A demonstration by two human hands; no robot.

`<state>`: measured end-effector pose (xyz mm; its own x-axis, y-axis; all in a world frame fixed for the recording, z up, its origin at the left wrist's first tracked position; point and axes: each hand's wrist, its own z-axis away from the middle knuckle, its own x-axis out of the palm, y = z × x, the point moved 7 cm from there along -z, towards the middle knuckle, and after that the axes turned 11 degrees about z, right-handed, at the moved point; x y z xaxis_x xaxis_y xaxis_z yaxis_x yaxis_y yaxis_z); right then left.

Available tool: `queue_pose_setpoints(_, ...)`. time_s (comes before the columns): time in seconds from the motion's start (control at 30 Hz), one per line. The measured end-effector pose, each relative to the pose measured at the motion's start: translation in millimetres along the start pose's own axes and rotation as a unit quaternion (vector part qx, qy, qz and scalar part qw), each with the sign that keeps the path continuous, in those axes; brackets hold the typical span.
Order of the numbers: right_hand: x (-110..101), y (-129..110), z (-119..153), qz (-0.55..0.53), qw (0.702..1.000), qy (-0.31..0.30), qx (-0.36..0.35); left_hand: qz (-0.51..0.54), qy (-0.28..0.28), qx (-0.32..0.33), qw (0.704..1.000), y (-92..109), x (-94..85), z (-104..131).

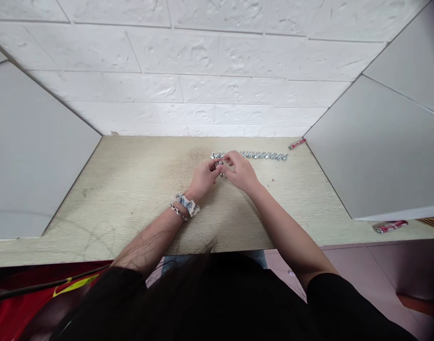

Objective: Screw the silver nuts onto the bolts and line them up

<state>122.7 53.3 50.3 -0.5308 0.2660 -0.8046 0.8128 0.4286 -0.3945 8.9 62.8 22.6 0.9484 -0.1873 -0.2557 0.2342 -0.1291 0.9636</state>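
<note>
Near the worktop's [131, 189] far edge, the left hand [203, 180] and right hand [240, 170] meet, fingertips pinched narrowly on a small metal piece [221, 164] between them; a row of metal pieces [263, 155] lies just beyond, likely lined up for easy reach; a red lighter [297, 143] sits at the far right corner.

- The left hand [203, 179] and the right hand [240, 170] meet over the middle of the table [131, 189], with a small metal part [221, 166] between their fingertips.
- Behind the hands, a row of metal parts [263, 155] runs to the right.
- A lighter [296, 143] lies beyond the row's right end, near the wall [203, 71].
- Another lighter [390, 227] lies at the table's front right edge.
</note>
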Motion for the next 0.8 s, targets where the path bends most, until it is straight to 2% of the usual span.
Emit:
queue_pose_setpoints(0.17, 3, -8, -1, -0.052, 0.998, -0.018, -0.043, -0.008, 0.011, 0.002, 1.0, 1, -3.0, -2)
queue_pose_setpoints(0.43, 9, 6, -1, 0.062, 0.994, -0.088, 0.028, -0.029, -0.019, 0.021, 0.999, 1, 3.6, 0)
queue_pose_setpoints(0.53, 4, 8, 0, 0.041, 0.996, -0.066, 0.049, -0.023, -0.015, 0.02, 0.999, 1, 2.6, -1)
queue_pose_setpoints(0.67, -1, -4, 0, -0.03, 0.999, -0.007, -0.018, -0.007, -0.011, 0.003, 1.0, -1, 0.7, -2)
queue_pose_setpoints(0.73, 1, -9, 0, -0.048, 0.997, -0.006, -0.056, -0.018, -0.002, 0.002, 1.0, -1, -0.8, -2)
queue_pose_setpoints(0.8, 4, -10, -1, -0.043, 0.997, -0.016, -0.064, -0.029, 0.001, 0.004, 1.0, -1, -1.3, -2)
